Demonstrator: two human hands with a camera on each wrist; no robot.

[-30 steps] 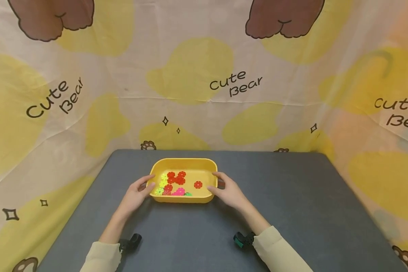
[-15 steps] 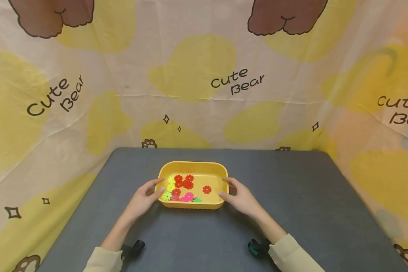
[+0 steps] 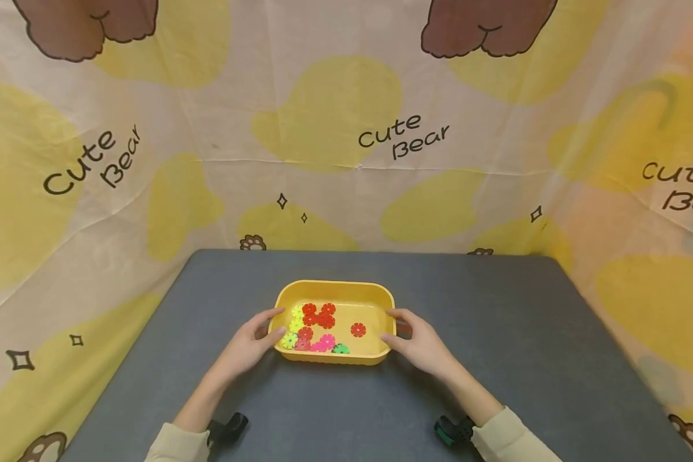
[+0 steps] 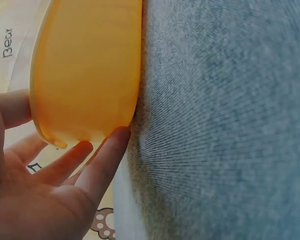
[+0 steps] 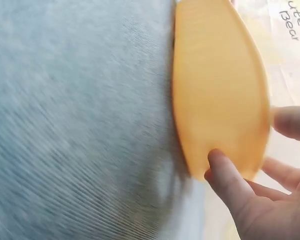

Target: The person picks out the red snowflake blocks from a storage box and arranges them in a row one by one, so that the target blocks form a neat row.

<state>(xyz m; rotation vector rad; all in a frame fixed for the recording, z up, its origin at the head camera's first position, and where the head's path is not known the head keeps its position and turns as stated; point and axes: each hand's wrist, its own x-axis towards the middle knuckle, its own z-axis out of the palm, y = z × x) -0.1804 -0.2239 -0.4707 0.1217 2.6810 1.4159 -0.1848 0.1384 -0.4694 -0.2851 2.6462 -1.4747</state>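
Note:
Between my two hands is a yellow plastic tray (image 3: 375, 350) with rounded corners. Inside it, mostly toward the left, lie several small flower-shaped discs: red ones (image 3: 325, 319), yellow ones (image 3: 297, 321), pink ones (image 3: 326, 341) and a green one (image 3: 341, 348). One red disc (image 3: 358, 330) lies apart on the right. My left hand (image 3: 253, 341) grips the tray's left end, thumb over the rim and fingers against the outer wall (image 4: 90, 65). At the right end my right hand (image 3: 424, 346) holds it likewise, fingers on the outside (image 5: 220, 90).
A dark grey table (image 3: 525, 359) spreads under the tray. Behind and beside it hangs a cloth (image 3: 323, 115) with yellow patches, bears and lettering. Dark straps with camera mounts (image 3: 228, 428) sit on both wrists.
Both hands have shifted the tray to the right and nearer to me, more in the first half second than after. The discs keep their layout inside, and the grip is the same.

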